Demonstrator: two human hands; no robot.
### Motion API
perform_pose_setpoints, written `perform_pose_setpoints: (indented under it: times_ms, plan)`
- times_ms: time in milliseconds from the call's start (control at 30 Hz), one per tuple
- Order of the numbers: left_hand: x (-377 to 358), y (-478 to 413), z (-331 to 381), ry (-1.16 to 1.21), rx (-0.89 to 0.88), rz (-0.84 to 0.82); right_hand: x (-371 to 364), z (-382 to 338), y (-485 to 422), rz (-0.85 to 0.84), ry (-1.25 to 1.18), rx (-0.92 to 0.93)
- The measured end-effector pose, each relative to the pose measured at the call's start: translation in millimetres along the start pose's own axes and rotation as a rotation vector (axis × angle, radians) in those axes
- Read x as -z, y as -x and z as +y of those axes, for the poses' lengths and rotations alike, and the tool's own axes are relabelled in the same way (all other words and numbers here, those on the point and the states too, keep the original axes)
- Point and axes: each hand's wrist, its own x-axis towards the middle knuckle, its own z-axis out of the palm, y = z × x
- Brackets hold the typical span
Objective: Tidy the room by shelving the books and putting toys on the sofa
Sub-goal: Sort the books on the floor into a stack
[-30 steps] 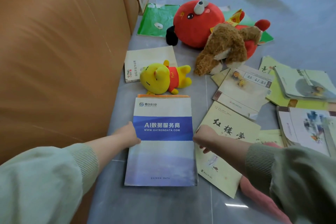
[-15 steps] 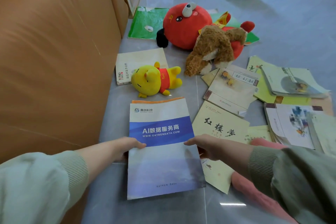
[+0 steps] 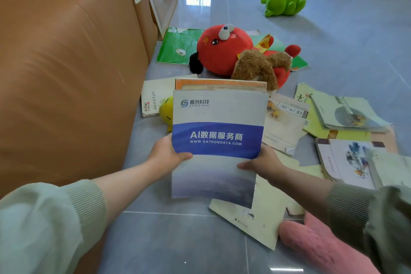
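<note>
Half a second ago the booklet (image 3: 218,131) lay flat on the floor (image 3: 333,51) with both hands at its edges. Now it is lifted in the centre of the frame and tipped toward the camera, with an orange book (image 3: 220,84) directly behind it. The left hand (image 3: 166,155) grasps its left edge and the right hand (image 3: 263,162) its right edge. Each thumb lies on the cover and the fingers are hidden behind. The raised booklet now covers most of the yellow toy (image 3: 166,110), which was in full view before. The toys number five: the yellow one at centre left, a red toy (image 3: 222,51) and a brown toy (image 3: 258,66) touching each other above the booklet, a green toy (image 3: 283,3) alone at upper right, and a pink toy (image 3: 315,242) at lower right. The held books are two. On the floor there is a green cover (image 3: 175,46) under the red toy, a beige book (image 3: 153,98) near the sofa (image 3: 66,73), which fills the left side, a cream book (image 3: 262,213) below the booklet, and a pale book (image 3: 287,122) just right of the booklet. A heap (image 3: 347,115) lies at the right edge. How many books are in the heap I cannot tell.
</note>
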Motion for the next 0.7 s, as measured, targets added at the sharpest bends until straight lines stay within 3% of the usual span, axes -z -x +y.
perform_pose_setpoints:
  times_ms: [100,200,367,467,600,700]
  plan:
    - [14,-12,14,0.071,-0.051,0.172,-6,-24,-15,0.155,0.053,0.152]
    - [27,-20,10,0.177,-0.068,0.218,-15,-38,-30,0.202,0.026,0.233]
    - [54,-31,-2,0.378,-0.088,-0.109,-23,-39,-44,0.028,-0.135,0.201]
    - [59,-34,0,0.414,-0.106,-0.225,-21,-41,-49,-0.051,-0.132,0.196]
    - [61,-41,-2,0.453,-0.104,-0.256,-18,-46,-54,-0.091,-0.096,0.219]
    - [64,-46,-4,0.391,-0.093,-0.187,-17,-48,-57,-0.039,0.012,0.255]
